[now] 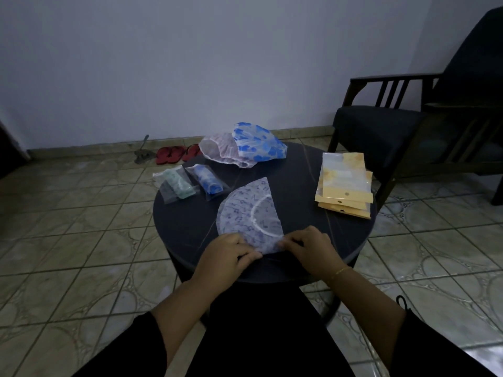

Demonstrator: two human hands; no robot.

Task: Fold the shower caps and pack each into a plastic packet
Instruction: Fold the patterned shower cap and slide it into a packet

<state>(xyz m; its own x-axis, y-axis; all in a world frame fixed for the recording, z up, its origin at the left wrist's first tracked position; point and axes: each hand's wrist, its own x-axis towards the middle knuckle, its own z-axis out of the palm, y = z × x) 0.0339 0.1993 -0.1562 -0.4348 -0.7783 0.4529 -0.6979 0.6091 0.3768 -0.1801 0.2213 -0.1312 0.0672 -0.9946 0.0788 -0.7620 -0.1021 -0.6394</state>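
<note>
A purple-patterned shower cap (249,213) lies folded in half on the round dark table (187,221). My left hand (227,254) and my right hand (309,246) both pinch its near corner at the table's front. Behind it lie a pink cap (220,149) and a blue-flowered cap (258,142), loose and unfolded. At the left two clear packets hold rolled caps, one green (178,185) and one blue (206,179). A stack of yellow-backed plastic packets (345,186) lies on the right of the table.
A dark wooden armchair (408,123) stands close to the table at the right. Red sandals (174,153) lie on the tiled floor by the wall at the back left. My dark-clothed lap is below the table's front edge.
</note>
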